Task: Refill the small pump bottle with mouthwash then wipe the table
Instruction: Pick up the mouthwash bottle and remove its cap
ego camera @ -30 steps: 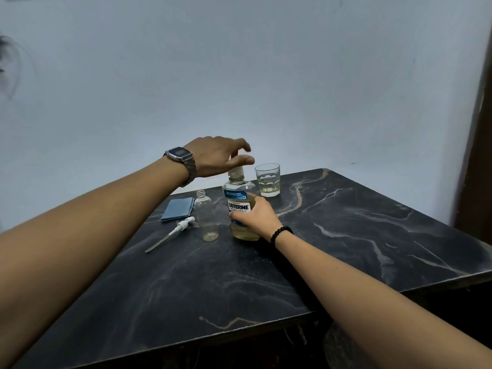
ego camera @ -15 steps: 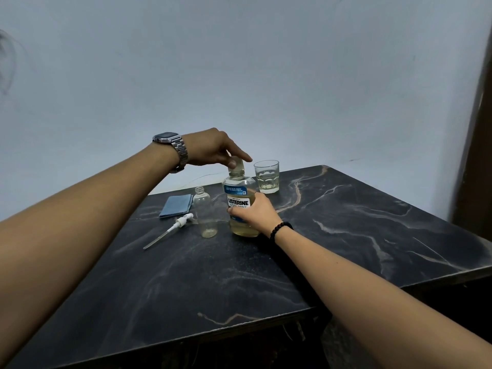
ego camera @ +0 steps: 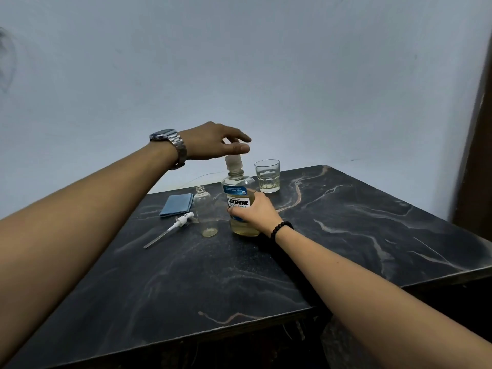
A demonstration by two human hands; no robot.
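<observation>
A mouthwash bottle [ego camera: 237,191] with yellowish liquid stands upright at the back of the dark marble table [ego camera: 346,225]. My right hand [ego camera: 253,213] grips its body from the right. My left hand [ego camera: 213,142], with a metal watch on the wrist, reaches over the top and pinches the pale cap [ego camera: 233,162] between thumb and fingers. The cap sits slightly tilted above the threaded neck. Just left of it stands the small clear bottle [ego camera: 205,210], open at the neck, with a little liquid at its bottom. Its white pump head [ego camera: 181,222] with its tube lies on the table further left.
A folded blue cloth [ego camera: 177,204] lies at the table's back left, near the wall. A drinking glass [ego camera: 267,177] with a little pale liquid stands behind and to the right of the mouthwash bottle. The table's front edge runs close to me.
My left hand dropped from a spread hover above the bottle onto its cap and now pinches it; the cap looks raised off the neck. The right hand kept its grip on the bottle.
</observation>
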